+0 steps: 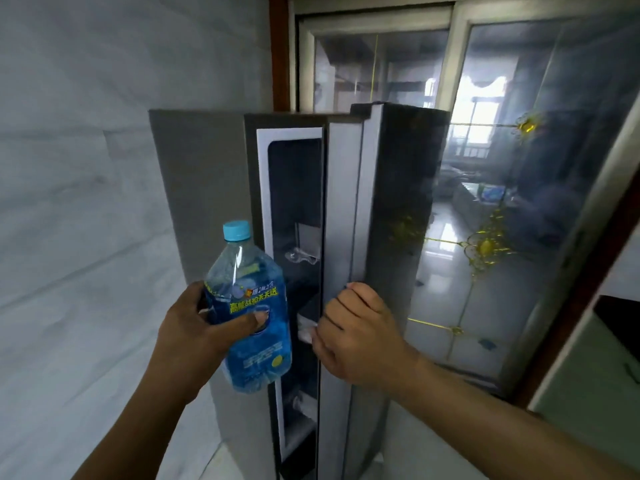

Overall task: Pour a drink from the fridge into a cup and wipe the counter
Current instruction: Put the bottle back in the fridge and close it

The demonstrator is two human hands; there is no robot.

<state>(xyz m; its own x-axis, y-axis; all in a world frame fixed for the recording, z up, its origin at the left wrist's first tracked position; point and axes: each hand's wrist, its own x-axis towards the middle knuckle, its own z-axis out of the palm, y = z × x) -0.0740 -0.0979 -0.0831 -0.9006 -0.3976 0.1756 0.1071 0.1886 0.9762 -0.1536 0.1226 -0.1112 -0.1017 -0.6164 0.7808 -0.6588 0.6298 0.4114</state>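
A: What does the left hand (194, 327) have?

B: It is wrapped around a clear plastic bottle (251, 313) with squared shoulders, a pale blue ribbed cap (236, 230) and a glossy blue label printed in yellow. The thumb lies across the label, and the bottle leans a little to the left, just in front of the fridge (207, 209) opening.

A: And the right hand (356, 336)?

B: Its fingers are curled closed over the edge of the fridge door (349, 209), which stands partly ajar. The door's face is smooth grey; its inner edge looks like white plastic.

A: Can you see inside?

B: Barely. The gap is narrow and dark. There is a clear shelf bracket or tray shape, and something white low down near the right hand, too blurred to name.

A: What is behind?

B: A glass sliding door (502, 202) in a pale frame with gold floral ornaments; the room beyond is hazy. Pale marbled wall tiles (79, 202) fill the left. Both forearms are cut off at the bottom edge.
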